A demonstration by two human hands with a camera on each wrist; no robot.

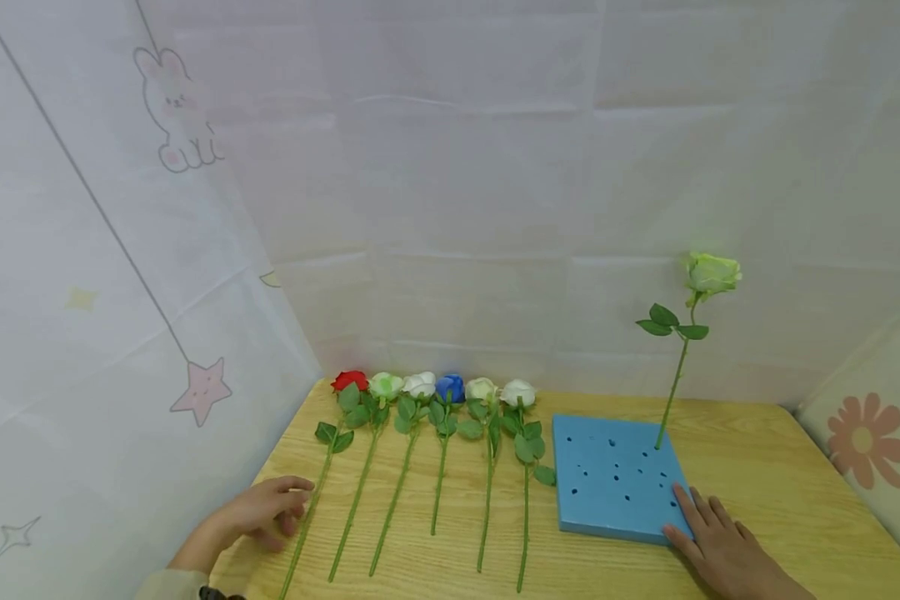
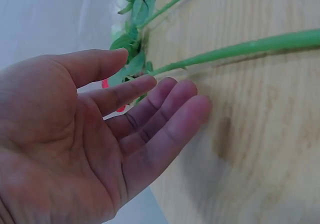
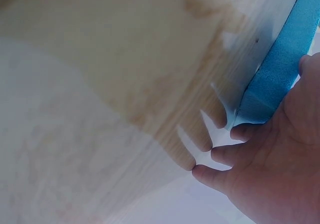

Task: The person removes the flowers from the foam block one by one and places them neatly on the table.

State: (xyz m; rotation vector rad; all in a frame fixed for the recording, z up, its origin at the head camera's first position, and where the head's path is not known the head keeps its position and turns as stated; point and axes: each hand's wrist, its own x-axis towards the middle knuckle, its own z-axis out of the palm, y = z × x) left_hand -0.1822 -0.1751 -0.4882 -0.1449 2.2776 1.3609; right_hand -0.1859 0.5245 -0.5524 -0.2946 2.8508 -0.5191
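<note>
My left hand (image 1: 270,510) is beside the stem of the red rose (image 1: 350,381), its fingertips close to the stem. In the left wrist view the fingers are loosely bent, thumb apart, and nothing lies in the palm; a green stem (image 2: 250,46) runs just beyond the fingertips. My right hand (image 1: 727,546) rests at the near right corner of a blue foam board (image 1: 592,510), thumb and index finger over its edge. The board is dotted with small holes. One pale green rose (image 1: 712,275) stands in it near the back right, leaning slightly right.
Right of the red rose lie several more in a row, heads toward the wall: light green (image 1: 385,385), white (image 1: 420,384), blue (image 1: 450,388), cream (image 1: 482,390) and another white rose (image 1: 518,392). A pale wall covering (image 1: 450,208) encloses the wooden table (image 1: 765,467).
</note>
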